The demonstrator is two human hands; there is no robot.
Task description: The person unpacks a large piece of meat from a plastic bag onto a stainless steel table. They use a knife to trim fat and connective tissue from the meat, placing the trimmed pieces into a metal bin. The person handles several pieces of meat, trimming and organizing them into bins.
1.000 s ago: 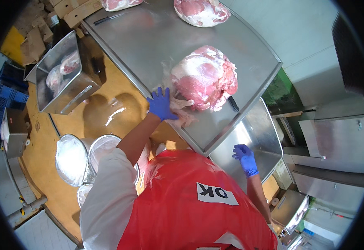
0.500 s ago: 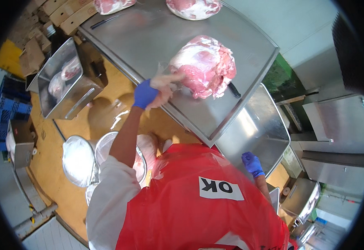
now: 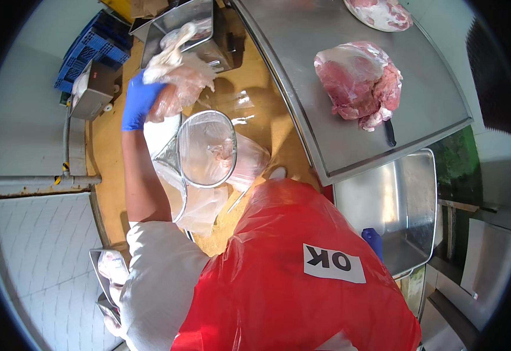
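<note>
Crumpled plastic wrap (image 3: 179,79), clear and smeared pink, is bunched in your left hand (image 3: 140,99), whose blue-gloved fingers are closed around it, out to your left above the tan floor (image 3: 255,105). Just below it stands a round bin lined with a clear bag (image 3: 206,149), its mouth open, and more clear bags hang beside it. Your right hand (image 3: 373,241), also in a blue glove, shows only as a small patch past the edge of your red apron (image 3: 290,275), next to the steel tray (image 3: 384,205); you cannot tell whether its fingers are open or closed. On the steel table (image 3: 320,76) lies a large cut of raw meat (image 3: 358,82), with a dark-handled knife (image 3: 389,133) touching its near edge. Farther off, a second piece of meat (image 3: 381,13) sits at the table's far end, and a steel tub (image 3: 179,26) stands on the floor beyond your left hand.
</note>
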